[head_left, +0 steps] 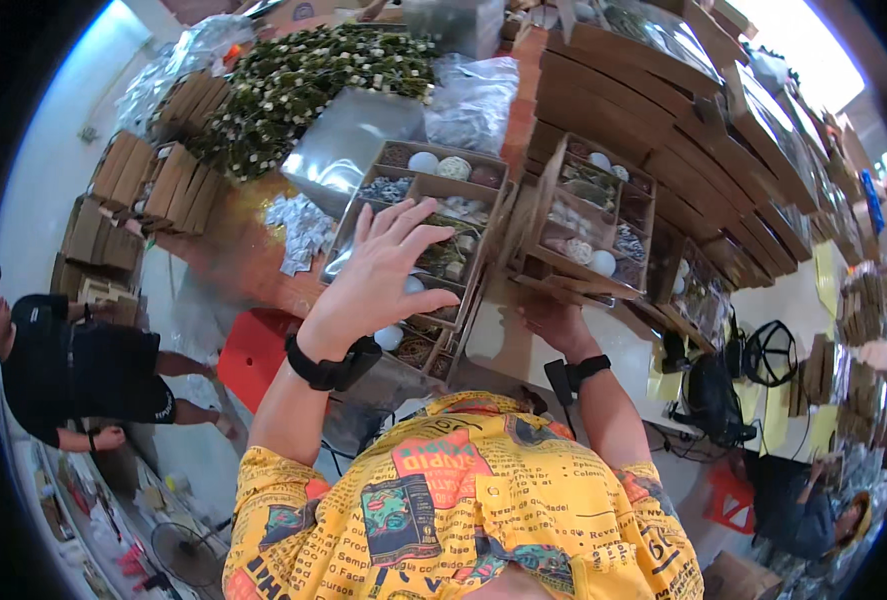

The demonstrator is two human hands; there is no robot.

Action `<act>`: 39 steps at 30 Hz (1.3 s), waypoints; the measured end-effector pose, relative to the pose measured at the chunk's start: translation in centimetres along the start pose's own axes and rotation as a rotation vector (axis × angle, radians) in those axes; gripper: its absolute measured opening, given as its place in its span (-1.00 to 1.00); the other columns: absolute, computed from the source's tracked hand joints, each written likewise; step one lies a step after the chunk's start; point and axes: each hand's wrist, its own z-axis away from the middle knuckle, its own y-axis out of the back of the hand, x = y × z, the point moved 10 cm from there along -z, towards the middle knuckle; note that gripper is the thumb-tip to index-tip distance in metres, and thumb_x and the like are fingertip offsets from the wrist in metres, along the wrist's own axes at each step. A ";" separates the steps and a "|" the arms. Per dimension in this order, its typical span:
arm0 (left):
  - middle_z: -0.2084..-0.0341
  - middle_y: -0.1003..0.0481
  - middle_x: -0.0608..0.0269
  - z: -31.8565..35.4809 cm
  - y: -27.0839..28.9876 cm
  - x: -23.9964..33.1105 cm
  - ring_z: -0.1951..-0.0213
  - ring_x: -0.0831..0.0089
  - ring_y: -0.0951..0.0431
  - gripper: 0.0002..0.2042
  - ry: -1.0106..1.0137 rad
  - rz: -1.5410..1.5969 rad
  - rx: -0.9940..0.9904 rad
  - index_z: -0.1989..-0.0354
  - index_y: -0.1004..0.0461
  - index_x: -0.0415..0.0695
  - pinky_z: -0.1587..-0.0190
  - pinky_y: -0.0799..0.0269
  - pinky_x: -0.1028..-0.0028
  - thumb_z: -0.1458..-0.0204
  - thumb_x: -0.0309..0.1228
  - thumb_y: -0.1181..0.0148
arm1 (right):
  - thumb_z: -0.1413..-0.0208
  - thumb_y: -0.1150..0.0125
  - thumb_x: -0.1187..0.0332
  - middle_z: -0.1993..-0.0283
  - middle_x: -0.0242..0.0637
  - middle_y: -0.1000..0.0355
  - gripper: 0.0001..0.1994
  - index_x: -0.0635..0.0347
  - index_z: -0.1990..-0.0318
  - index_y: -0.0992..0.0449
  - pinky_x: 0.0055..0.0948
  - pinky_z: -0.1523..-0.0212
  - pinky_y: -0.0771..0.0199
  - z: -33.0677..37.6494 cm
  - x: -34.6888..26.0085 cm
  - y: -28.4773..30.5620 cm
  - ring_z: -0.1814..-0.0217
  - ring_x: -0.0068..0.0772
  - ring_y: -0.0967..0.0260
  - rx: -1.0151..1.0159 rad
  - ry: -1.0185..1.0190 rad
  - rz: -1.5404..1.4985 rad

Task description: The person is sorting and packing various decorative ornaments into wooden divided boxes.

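Note:
My left hand (388,262) is spread over a divided cardboard box (355,205), its fingers apart and nothing gripped. In that box's compartments lie white balls (423,162), a woven ball (453,168), grey-white pieces and dried greenery, partly hidden by the hand. To its right a second divided cardboard box (541,245) sits tilted, with similar balls and dried plant pieces. My right hand (561,328) is at this box's near lower edge, fingers curled against it and partly hidden in its shadow.
Behind the left box lie a silvery box (348,140), clear plastic bags (473,105) and a heap of greenery with pale bits (313,85). Stacked cardboard boxes (653,130) crowd the right. A red stool (253,355) stands at left, near a person in black (83,370).

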 end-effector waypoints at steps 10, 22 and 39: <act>-0.19 -0.19 0.12 0.1 0.3 0.7 -0.24 0.04 -0.09 -0.41 -0.037 0.053 0.027 -0.04 -0.34 -0.02 -0.28 0.17 -0.04 0.19 -0.06 -0.32 | -0.21 0.12 0.05 0.20 -0.17 -0.45 -0.56 0.32 0.14 -0.44 -0.33 0.18 -0.39 1.0 -2.5 -4.3 0.08 -0.20 -0.39 0.140 -0.033 0.761; -0.18 -0.20 0.07 0.6 0.3 0.2 -0.24 0.04 -0.10 -0.50 -0.050 0.023 0.056 -0.04 -0.35 -0.03 -0.26 0.14 -0.06 0.07 -0.11 -0.24 | -0.13 -0.06 0.22 -0.20 0.03 -0.13 -0.46 0.33 -0.19 -0.14 -0.25 -0.27 0.01 6.7 -15.4 -25.6 -0.25 -0.04 -0.07 0.234 1.278 1.218; 0.08 -0.43 0.08 8.2 0.9 -13.1 0.02 0.44 -0.39 -0.40 0.563 0.677 0.286 -0.17 -0.20 -0.33 -0.04 -0.27 0.47 0.03 -0.35 -0.24 | -0.12 -0.05 0.31 0.31 -0.51 -0.35 -0.78 0.12 0.09 -0.44 -0.61 0.28 -0.23 -0.1 -12.0 -22.3 0.33 -0.67 -0.23 0.037 0.530 0.643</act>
